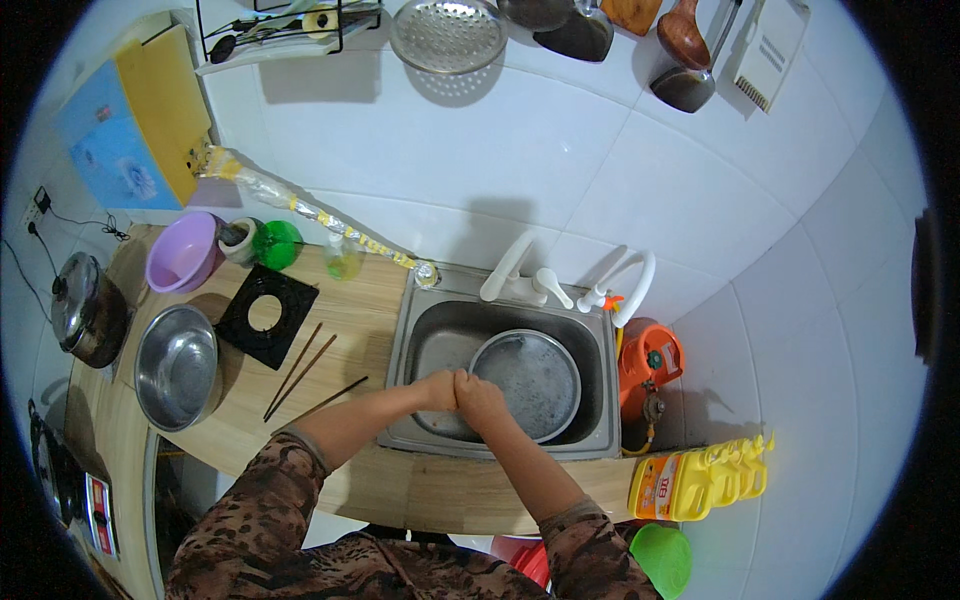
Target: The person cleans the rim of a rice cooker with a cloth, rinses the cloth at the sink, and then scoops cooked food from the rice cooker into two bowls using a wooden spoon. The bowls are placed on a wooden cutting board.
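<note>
My left hand (438, 391) and my right hand (478, 397) are pressed together above the left rim of a round metal basin (529, 379). The fingers look curled, and I cannot see whether anything is between them. Cloudy water with some suds shows in the basin, which sits inside the stainless steel sink (441, 350). Behind the basin, at the back edge of the sink, stands a white faucet (517, 277) with its lever. A second, slim white curved tap (634, 289) is to its right.
On the wooden counter, left, are chopsticks (300, 379), a black square stove part (289, 337), a steel bowl (177, 367) and a purple basin (182, 253). Right of the sink stand an orange gas cylinder (646, 360) and yellow jugs (686, 487). A skimmer (448, 34) hangs above.
</note>
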`<move>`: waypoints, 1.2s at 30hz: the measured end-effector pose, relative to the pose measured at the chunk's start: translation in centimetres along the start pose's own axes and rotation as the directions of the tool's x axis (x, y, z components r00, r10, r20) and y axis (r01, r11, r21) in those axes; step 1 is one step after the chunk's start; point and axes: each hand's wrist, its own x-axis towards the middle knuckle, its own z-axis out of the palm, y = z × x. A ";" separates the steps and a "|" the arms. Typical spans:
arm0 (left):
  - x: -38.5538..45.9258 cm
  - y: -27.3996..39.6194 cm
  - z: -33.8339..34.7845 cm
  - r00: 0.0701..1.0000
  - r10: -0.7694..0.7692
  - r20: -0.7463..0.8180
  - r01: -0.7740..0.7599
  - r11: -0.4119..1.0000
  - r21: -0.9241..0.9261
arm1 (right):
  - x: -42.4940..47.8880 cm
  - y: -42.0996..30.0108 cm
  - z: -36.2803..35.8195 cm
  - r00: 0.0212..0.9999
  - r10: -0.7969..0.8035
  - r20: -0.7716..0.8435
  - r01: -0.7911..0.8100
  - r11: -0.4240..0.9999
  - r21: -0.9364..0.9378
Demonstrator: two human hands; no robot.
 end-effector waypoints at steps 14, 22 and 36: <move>-2.5 1.3 -0.2 0.938 -0.303 -0.166 0.320 0.943 0.086 | 0.2 -0.8 1.3 0.972 0.154 0.178 -0.176 0.978 0.115; -2.0 1.1 -0.6 0.967 -0.173 -0.188 0.212 0.955 0.207 | 0.7 -0.8 0.7 0.928 0.253 0.275 -0.312 0.929 0.200; -2.0 3.9 -2.2 0.991 -0.132 -0.015 0.127 0.906 0.403 | -0.2 -1.1 -0.8 0.885 0.270 0.380 -0.404 0.852 0.334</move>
